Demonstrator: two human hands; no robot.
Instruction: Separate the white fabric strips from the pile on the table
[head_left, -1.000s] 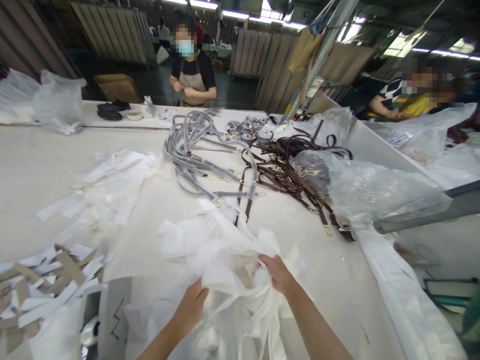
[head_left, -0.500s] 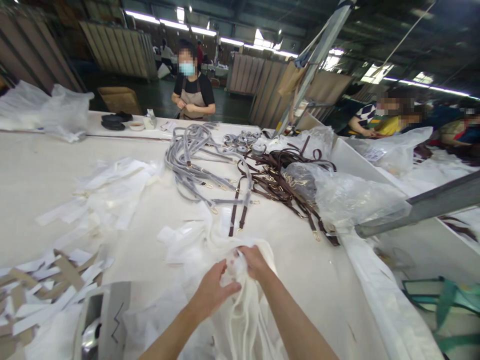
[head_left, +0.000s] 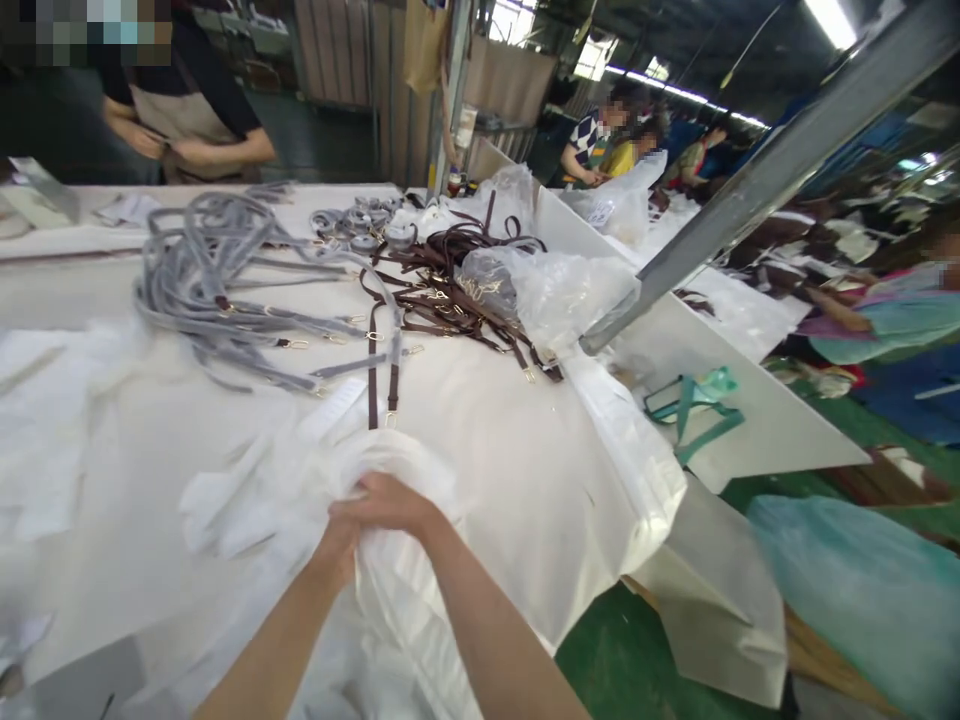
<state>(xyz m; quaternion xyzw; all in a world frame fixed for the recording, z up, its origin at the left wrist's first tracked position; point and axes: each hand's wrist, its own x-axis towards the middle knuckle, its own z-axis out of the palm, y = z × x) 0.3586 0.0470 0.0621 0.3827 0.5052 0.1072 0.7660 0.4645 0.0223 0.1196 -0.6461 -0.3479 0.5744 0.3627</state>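
My right hand is closed on a bunch of soft, thin white sheeting; whether it is fabric or plastic I cannot tell. Against it, my left hand is closed on the same bunch, its fingers partly hidden. The sheeting billows up above both hands and hangs in folds below them. Just beyond lie dark brown straps with gold-coloured clips. Grey straps, apparently wrapped, are heaped farther left.
More brown straps lie beside a clear plastic bag at the back right. A slanted metal post crosses the right side. White scraps cover the table's left. A co-worker in an apron stands across the table.
The view has swung to the right and come closer to the straps. My left hand was open beside the white sheeting; now both hands are together, closed on it.
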